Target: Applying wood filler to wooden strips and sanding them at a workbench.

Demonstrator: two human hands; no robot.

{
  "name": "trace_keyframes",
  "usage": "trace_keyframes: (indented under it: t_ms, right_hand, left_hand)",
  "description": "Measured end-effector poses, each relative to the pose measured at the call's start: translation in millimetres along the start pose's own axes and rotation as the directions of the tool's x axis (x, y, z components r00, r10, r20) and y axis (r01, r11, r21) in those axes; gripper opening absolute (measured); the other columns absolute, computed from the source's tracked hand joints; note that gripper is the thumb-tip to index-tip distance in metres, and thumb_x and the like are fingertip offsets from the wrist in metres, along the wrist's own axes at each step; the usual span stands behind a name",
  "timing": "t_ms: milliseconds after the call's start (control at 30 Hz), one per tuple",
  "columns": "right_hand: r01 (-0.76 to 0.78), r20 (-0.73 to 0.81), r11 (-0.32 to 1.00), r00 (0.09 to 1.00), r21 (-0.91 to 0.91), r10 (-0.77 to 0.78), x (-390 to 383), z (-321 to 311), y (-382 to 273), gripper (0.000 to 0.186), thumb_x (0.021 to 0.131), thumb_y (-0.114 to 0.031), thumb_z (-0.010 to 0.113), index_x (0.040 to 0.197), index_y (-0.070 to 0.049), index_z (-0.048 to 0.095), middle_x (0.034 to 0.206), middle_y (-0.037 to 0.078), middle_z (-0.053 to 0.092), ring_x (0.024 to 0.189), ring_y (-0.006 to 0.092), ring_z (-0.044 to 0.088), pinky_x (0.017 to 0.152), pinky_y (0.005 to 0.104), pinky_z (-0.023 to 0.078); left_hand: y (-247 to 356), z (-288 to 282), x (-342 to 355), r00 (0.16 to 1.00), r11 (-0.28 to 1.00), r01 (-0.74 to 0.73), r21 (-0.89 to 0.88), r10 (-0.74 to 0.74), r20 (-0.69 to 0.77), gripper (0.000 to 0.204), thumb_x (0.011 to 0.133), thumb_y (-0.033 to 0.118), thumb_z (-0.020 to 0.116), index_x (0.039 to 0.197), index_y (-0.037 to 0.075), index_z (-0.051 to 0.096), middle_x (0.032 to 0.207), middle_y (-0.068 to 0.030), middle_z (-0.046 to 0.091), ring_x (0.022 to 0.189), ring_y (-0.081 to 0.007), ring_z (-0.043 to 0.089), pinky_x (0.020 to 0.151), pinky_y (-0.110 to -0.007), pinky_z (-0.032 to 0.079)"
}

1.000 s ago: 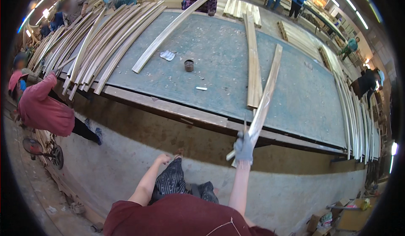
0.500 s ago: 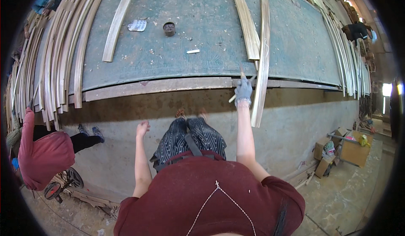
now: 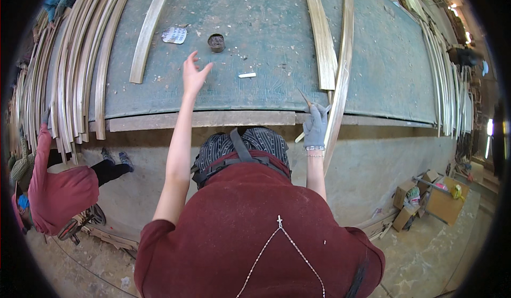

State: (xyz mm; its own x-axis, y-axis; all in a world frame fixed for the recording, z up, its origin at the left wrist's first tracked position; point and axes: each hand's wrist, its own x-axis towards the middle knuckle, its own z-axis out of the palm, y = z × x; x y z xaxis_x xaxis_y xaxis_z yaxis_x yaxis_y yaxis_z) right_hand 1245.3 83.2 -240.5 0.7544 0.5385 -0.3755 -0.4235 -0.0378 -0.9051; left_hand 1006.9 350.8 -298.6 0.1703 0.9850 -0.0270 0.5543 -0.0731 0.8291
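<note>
My bare left hand [image 3: 195,77] reaches over the blue-green tabletop [image 3: 266,37], fingers spread and holding nothing. Just beyond it stands a small round cup [image 3: 216,43] with dark contents; a crumpled pale patch with markings [image 3: 174,35] lies to the cup's left. A short white stick [image 3: 247,75] rests farther right. In a grey glove, my right hand [image 3: 315,125] is closed around a thin pointed tool [image 3: 303,96], its tip toward the table; a pale end shows below the fist. Beside that hand, a long wooden strip [image 3: 343,58] sticks out past the table's front edge.
Another wooden strip [image 3: 320,37] lies near it, and one [image 3: 149,32] lies left of the cup. Many strips [image 3: 80,58] line the left side, more [image 3: 439,80] the right. A person in pink [image 3: 61,194] stands at the left. Cardboard boxes [image 3: 407,199] sit on the floor at right.
My left hand has risen from beside my body and moved forward over the table, its fingers opening. My body has leaned closer to the table. The right hand still grips the pointed tool.
</note>
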Motion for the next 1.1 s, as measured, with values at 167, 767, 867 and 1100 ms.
trace_keyframes:
  t_ms: [167,767,867,1100]
  right_hand:
    - [0.265,0.071,0.920,0.964,-0.289,-0.256,31,-3,7,0.021,0.083,-0.014,0.062,0.099,-0.003,0.055,0.082,0.002,0.058,0.069,0.0073,0.051,0.062,0.0199,0.042]
    - [0.292,0.322,0.857,0.934,-0.425,-0.159,2,97,-104,0.016,0.082,-0.006,0.060,0.095,0.002,0.055,0.085,0.006,0.059,0.074,0.0100,0.056,0.067,0.0226,0.046]
    - [0.374,0.342,0.854,0.905,-0.361,-0.251,-1,98,-117,0.015,0.081,-0.005,0.060,0.094,0.002,0.056,0.082,0.006,0.059,0.074,0.0103,0.057,0.066,0.0230,0.046]
    - [0.350,0.365,0.861,0.907,-0.370,-0.213,-11,78,-121,0.012,0.080,-0.004,0.061,0.091,0.000,0.058,0.082,0.005,0.060,0.073,0.0103,0.057,0.065,0.0227,0.046]
  left_hand:
    - [0,54,39,0.993,0.984,-0.042,0.176,0.061,-0.105,0.080,0.057,0.039,0.080,0.123,0.008,0.046,0.116,-0.0169,0.042,0.109,-0.0290,0.044,0.092,-0.038,0.038]
    - [137,-13,-32,0.774,0.727,-0.612,-0.312,0.632,-0.044,0.035,0.066,0.007,0.073,0.096,0.002,0.057,0.092,-0.0078,0.060,0.087,-0.0170,0.059,0.079,-0.029,0.047]
    - [135,1,-56,0.937,0.792,-0.222,-0.569,0.335,0.102,0.034,0.068,0.006,0.072,0.098,0.002,0.056,0.094,-0.0049,0.059,0.087,-0.0142,0.057,0.079,-0.028,0.046]
    - [152,4,-94,0.939,0.712,-0.054,-0.700,0.275,0.207,0.038,0.068,0.005,0.073,0.100,0.003,0.053,0.097,-0.0038,0.057,0.089,-0.0114,0.055,0.080,-0.026,0.045]
